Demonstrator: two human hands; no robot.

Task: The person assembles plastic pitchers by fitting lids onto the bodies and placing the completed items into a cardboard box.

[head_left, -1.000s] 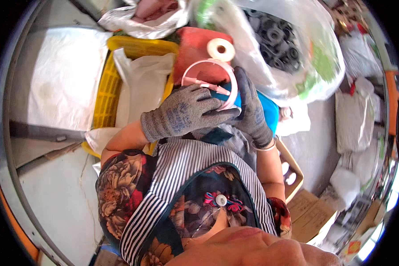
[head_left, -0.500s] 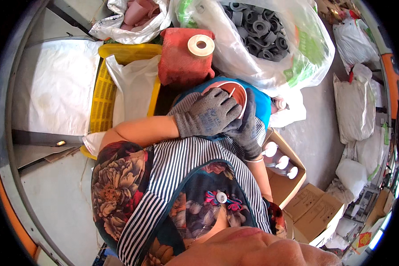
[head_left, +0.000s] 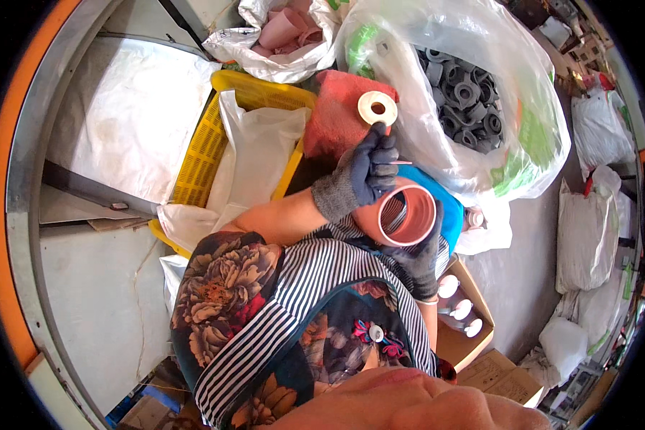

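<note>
A pink, open-ended plastic cylinder [head_left: 366, 221] with a ridged inner wall lies over my lap, its opening tilted toward me. My right hand [head_left: 426, 264], in a grey glove, grips it from the right and below. My gloved left hand [head_left: 371, 170] is closed just above the cylinder, clear of its rim. A thin, pale pinkish stick [head_left: 400, 163] juts from its fingers; its other end is hidden. Right beyond those fingers, a cream ring [head_left: 378, 107] rests on a red cloth-covered block [head_left: 335, 107].
On the left is a yellow crate [head_left: 196, 168] with white sheeting. Beyond my hands, a clear bag [head_left: 530, 129] holds several grey plastic fittings [head_left: 466, 93], beside a white sack [head_left: 294, 66] of pink pieces. A cardboard box [head_left: 480, 295] with white-topped bottles stands at my right.
My left hand has lifted off the cylinder's mouth and moved up toward the cream ring, the thin stick in its fingers. The cylinder's opening now faces me more. The whole view has shifted.
</note>
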